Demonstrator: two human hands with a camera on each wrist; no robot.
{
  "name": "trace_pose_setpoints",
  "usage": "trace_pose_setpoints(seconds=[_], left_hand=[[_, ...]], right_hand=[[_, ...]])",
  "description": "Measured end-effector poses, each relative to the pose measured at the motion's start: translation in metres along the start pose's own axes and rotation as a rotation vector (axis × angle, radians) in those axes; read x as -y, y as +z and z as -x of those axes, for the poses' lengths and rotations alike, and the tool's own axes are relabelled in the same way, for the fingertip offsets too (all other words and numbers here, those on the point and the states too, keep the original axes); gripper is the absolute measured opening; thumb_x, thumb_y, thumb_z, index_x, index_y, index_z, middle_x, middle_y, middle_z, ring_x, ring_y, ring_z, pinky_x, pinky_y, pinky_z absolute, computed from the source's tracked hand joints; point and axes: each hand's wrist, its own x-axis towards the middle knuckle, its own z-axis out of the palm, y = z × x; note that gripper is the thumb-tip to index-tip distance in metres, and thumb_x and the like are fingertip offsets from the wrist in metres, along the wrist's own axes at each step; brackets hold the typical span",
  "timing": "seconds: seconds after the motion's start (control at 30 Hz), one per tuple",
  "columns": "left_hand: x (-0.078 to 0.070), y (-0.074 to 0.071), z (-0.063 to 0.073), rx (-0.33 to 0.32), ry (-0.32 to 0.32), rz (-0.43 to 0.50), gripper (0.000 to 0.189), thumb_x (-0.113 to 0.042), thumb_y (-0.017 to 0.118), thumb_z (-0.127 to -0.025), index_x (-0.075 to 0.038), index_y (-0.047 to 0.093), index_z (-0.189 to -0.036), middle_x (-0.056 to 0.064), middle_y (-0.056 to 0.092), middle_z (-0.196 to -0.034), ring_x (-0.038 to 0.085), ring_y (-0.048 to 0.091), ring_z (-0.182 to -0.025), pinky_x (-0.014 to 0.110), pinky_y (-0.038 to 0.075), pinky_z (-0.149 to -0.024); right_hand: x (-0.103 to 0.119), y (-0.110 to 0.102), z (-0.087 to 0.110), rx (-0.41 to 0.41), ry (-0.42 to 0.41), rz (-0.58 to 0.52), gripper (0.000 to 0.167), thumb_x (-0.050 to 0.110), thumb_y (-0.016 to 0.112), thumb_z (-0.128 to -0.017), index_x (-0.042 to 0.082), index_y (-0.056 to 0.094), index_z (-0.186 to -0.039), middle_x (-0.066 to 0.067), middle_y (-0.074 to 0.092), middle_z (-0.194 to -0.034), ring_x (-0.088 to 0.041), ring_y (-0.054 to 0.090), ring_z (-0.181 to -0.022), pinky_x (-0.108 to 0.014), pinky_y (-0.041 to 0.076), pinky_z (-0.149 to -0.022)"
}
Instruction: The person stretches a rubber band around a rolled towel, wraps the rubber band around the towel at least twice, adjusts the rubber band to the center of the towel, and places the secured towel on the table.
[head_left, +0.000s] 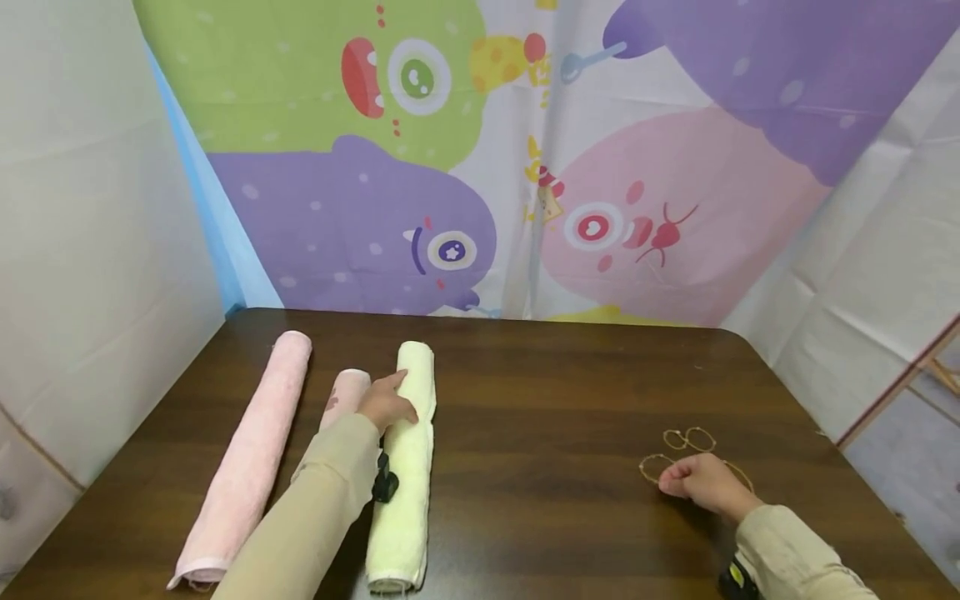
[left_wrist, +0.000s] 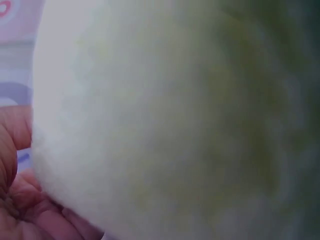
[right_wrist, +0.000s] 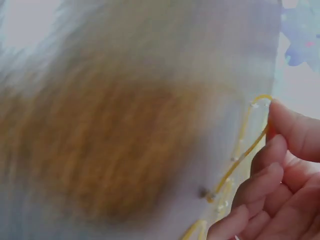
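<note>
- The yellow towel [head_left: 410, 475] is found, rolled, on the desk [head_left: 540, 467], directly beneath the left hand [head_left: 386, 402]; its long axis is run nearly from 12 to 6 o'clock, leaned slightly toward 1.
- From the right hand [head_left: 705, 483], that roll is seen at 9 o'clock, well apart; the left hand is clearly nearer, and this gap is judged the decisive relation.
- The yellow towel is touched by the left hand, its thumb and forefinger spread; no closed grip is seen.
- A thin yellow band [right_wrist: 242, 157] is pinched between thumb and fingertips of the right hand.
- Three rolled towels are counted: one yellow and two pink.
- The long pink towel [head_left: 247, 458] is placed at 8 o'clock from the left hand; the short pink towel [head_left: 347, 393], at 9, is partly covered by the sleeve.
- At least two bands are counted; a looped band [head_left: 688, 442] is laid at 12 o'clock from the right hand. The exact number cannot be told.
</note>
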Motion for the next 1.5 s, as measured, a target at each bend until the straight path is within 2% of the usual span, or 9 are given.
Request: trace_pose_setpoints(seconds=[0.2, 0.4, 0.5, 0.73, 0.9, 1.03, 1.17, 1.37, 1.5], left_hand=[[-0.006, -0.008, 0.007, -0.074, 0.094, -0.068, 0.092, 0.011, 0.064, -0.058, 0.002, 0.035, -0.145, 0.028, 0.039, -0.142, 0.040, 0.041, -0.126, 0.048, 0.038, -0.101], [-0.023, -0.010, 0.016, -0.072, 0.119, -0.065, 0.091, 0.012, 0.066, -0.061, -0.002, 0.036, -0.146, 0.025, 0.040, -0.143, 0.040, 0.042, -0.126, 0.049, 0.041, -0.098], [-0.031, -0.007, 0.023, -0.054, 0.138, -0.073, 0.091, 0.012, 0.068, -0.063, -0.004, 0.037, -0.146, 0.024, 0.041, -0.143, 0.040, 0.044, -0.125, 0.049, 0.043, -0.096], [-0.052, 0.005, 0.045, 0.013, 0.260, -0.108, 0.090, 0.010, 0.072, -0.063, -0.008, 0.041, -0.145, 0.021, 0.049, -0.137, 0.036, 0.050, -0.119, 0.046, 0.048, -0.090], [-0.066, 0.008, 0.060, 0.035, 0.390, -0.149, 0.088, 0.007, 0.074, -0.064, -0.008, 0.043, -0.144, 0.019, 0.052, -0.135, 0.031, 0.054, -0.112, 0.043, 0.049, -0.086], [-0.076, 0.011, 0.070, 0.064, 0.493, -0.206, 0.085, 0.005, 0.073, -0.066, -0.009, 0.043, -0.144, 0.016, 0.052, -0.136, 0.029, 0.055, -0.111, 0.040, 0.049, -0.085], [-0.082, 0.017, 0.080, 0.103, 0.578, -0.264, 0.080, 0.003, 0.071, -0.069, -0.010, 0.046, -0.143, 0.013, 0.053, -0.136, 0.027, 0.057, -0.110, 0.036, 0.048, -0.084], [-0.086, 0.023, 0.092, 0.221, 0.716, -0.323, 0.076, 0.002, 0.073, -0.071, -0.011, 0.048, -0.141, 0.013, 0.057, -0.130, 0.018, 0.058, -0.092, 0.027, 0.046, -0.077], [-0.088, 0.023, 0.095, 0.308, 0.772, -0.335, 0.075, 0.001, 0.074, -0.072, -0.012, 0.048, -0.141, 0.012, 0.061, -0.126, 0.012, 0.054, -0.083, 0.023, 0.045, -0.075]], right_hand=[[0.003, -0.010, 0.003, -0.033, 0.083, -0.120, 0.017, 0.006, 0.060, -0.091, -0.011, 0.064, -0.092, -0.001, 0.058, -0.073, -0.015, 0.048, -0.065, -0.027, 0.041, -0.058], [0.006, -0.019, 0.004, -0.091, 0.075, -0.107, 0.021, 0.007, 0.056, -0.093, -0.013, 0.061, -0.094, -0.002, 0.059, -0.075, -0.014, 0.049, -0.068, -0.026, 0.040, -0.059], [0.012, -0.022, 0.003, -0.115, 0.063, -0.123, 0.022, 0.007, 0.055, -0.094, -0.014, 0.060, -0.095, -0.002, 0.056, -0.070, -0.013, 0.050, -0.064, -0.025, 0.039, -0.057], [0.033, -0.033, -0.001, -0.168, -0.043, -0.096, 0.018, 0.006, 0.056, -0.094, -0.012, 0.060, -0.094, 0.000, 0.057, -0.071, -0.013, 0.052, -0.060, -0.026, 0.046, -0.055], [0.056, -0.042, -0.007, -0.181, -0.120, -0.080, 0.015, 0.006, 0.057, -0.094, -0.009, 0.060, -0.093, -0.002, 0.057, -0.072, -0.012, 0.051, -0.060, -0.026, 0.045, -0.055], [0.075, -0.046, -0.011, -0.177, -0.140, -0.092, 0.014, 0.006, 0.057, -0.094, -0.008, 0.059, -0.095, -0.002, 0.053, -0.069, -0.011, 0.049, -0.059, -0.025, 0.043, -0.054], [0.095, -0.048, -0.014, -0.158, -0.196, -0.036, 0.012, 0.005, 0.059, -0.092, -0.007, 0.059, -0.094, 0.000, 0.051, -0.067, -0.011, 0.048, -0.060, -0.024, 0.043, -0.054], [0.126, -0.050, -0.018, -0.152, -0.309, 0.093, 0.007, 0.003, 0.062, -0.090, -0.003, 0.062, -0.089, 0.000, 0.052, -0.067, -0.015, 0.047, -0.061, -0.028, 0.041, -0.055], [0.144, -0.052, -0.020, -0.159, -0.338, 0.131, 0.005, 0.002, 0.062, -0.090, -0.002, 0.062, -0.087, -0.002, 0.055, -0.068, -0.016, 0.048, -0.061, -0.030, 0.041, -0.056]])
